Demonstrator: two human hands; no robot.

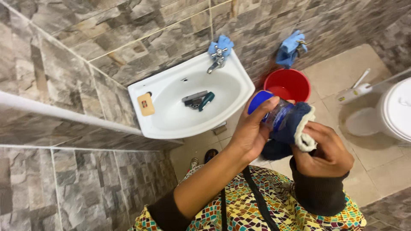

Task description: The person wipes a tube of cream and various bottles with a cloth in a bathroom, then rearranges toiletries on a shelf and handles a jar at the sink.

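My left hand [250, 130] grips a clear jar [278, 113] with a blue lid [258, 102], held up in front of my chest. My right hand [324, 149] holds a dark blue cloth [295, 124] with a pale underside, wrapped against the jar's far end. Both hands are over the tiled floor, to the right of a white wall sink [239, 81]. The jar's base is hidden by the cloth.
A tan soap bar [146, 104] lies on the sink rim, a dark scraper-like tool [201, 99] in the basin, a blue cloth [220, 44] on the tap. A red bucket [287, 84] stands on the floor, a white toilet [396, 109] and brush [354, 90] at right.
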